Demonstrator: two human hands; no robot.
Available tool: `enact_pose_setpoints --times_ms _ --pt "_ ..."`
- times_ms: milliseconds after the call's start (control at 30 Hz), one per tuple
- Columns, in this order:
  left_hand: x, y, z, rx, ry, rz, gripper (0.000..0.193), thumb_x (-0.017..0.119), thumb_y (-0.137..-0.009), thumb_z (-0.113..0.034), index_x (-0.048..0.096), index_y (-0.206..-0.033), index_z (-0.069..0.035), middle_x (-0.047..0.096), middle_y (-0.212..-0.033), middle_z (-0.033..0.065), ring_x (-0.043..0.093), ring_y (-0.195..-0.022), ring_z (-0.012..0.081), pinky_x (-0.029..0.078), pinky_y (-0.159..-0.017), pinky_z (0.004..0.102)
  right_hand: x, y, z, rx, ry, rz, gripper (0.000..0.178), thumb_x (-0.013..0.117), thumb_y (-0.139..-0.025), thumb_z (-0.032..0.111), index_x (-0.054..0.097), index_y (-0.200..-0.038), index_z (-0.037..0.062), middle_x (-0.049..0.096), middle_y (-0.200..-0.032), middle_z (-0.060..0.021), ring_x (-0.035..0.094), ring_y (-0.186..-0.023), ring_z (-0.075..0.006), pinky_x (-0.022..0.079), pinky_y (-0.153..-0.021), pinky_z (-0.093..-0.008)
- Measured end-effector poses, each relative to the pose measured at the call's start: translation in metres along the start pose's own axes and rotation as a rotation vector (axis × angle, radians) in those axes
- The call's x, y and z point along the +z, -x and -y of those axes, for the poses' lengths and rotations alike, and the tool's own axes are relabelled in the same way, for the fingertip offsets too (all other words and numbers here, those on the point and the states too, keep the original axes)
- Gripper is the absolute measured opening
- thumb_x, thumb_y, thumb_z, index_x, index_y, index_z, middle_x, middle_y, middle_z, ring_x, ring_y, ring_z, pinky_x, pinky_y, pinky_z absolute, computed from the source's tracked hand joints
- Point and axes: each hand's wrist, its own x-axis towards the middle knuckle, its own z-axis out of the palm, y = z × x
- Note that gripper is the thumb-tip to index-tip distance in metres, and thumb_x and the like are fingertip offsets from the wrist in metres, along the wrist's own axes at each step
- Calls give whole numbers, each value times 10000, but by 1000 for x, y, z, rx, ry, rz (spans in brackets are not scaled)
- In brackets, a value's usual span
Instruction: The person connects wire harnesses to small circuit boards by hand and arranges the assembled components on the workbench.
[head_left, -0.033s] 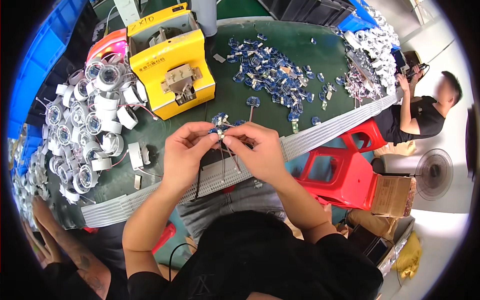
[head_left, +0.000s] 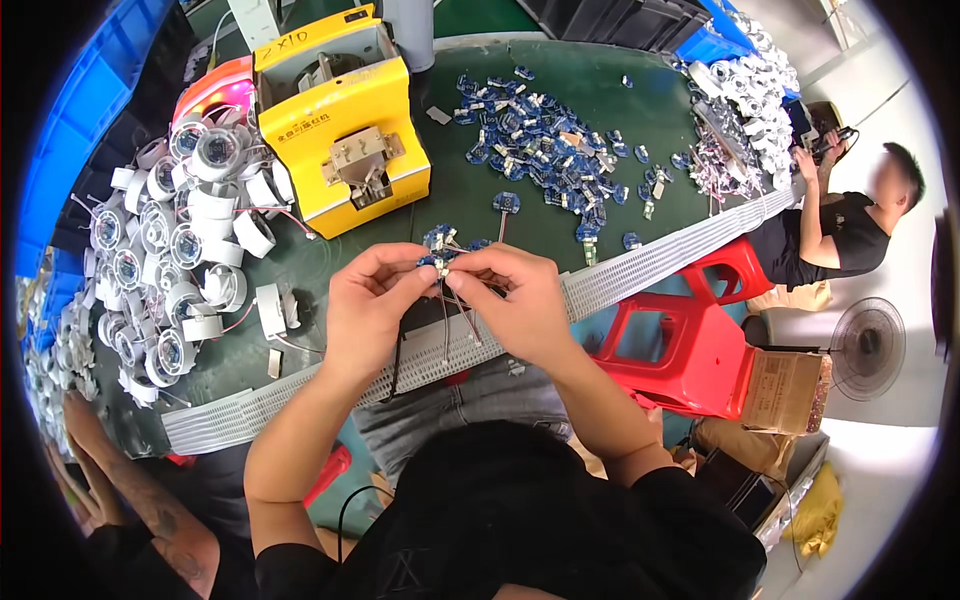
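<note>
Looking at a tight two-handed pinch here. Got the left hand [head_left: 375, 295] closed, thumb against fingers, on a little blue circuit board [head_left: 438, 240] with a pale plug [head_left: 441, 269], and the right hand [head_left: 515, 295] pinching the same bunch from the other side. Can't make out the exact line between plug and wire, too small and half covered.

Would worry most about the thin wires [head_left: 445, 325] dangling below and between both hands. Could snag on the slotted white strip [head_left: 640, 268] underneath, then pull loose at the joint from one careless lift. Could twist together too. Might wreck the plug by pressing crooked, what with so little room between the thumbs.

Watch for a slip as well: could easily lose the board off the near edge of the counter [head_left: 600, 85] with a weak fingertip grip.

Also, mind the lone board [head_left: 506, 203] just beyond the right hand, easy to drag with a knuckle, and the pile of boards [head_left: 540, 150] farther out, easy to lose a dropped one in. Might catch the trailing cable of the white part [head_left: 271, 312] left of the left hand with a quick wrist move.
</note>
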Motion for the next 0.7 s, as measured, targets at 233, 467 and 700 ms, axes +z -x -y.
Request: enact_pose_setpoints --times_ms 233,467,700 --pt "0 -1 3 21 -29 0 185 674 -895 21 639 -1074 50 702 -968 102 673 -857 131 563 -787 252 -6 -1 4 -3 101 21 123 717 -854 24 713 -964 -30 707 -855 -83 671 -744 -113 538 -679 -251" --pt "-3 0 4 -56 -8 6 198 664 -909 -9 627 -1100 24 686 -1016 108 671 -906 163 575 -806 287 -3 3 -9 -397 365 -112 148 739 -815 40 723 -959 11 710 -848 -100 687 -710 -200 555 -639 -303" --pt "-3 1 1 -34 -46 -41 168 652 -910 2 621 -1071 34 688 -988 109 670 -863 160 576 -804 291 -4 0 -5 -529 403 -111 120 733 -809 67 704 -915 19 656 -809 -89 652 -692 -253 529 -614 -338"
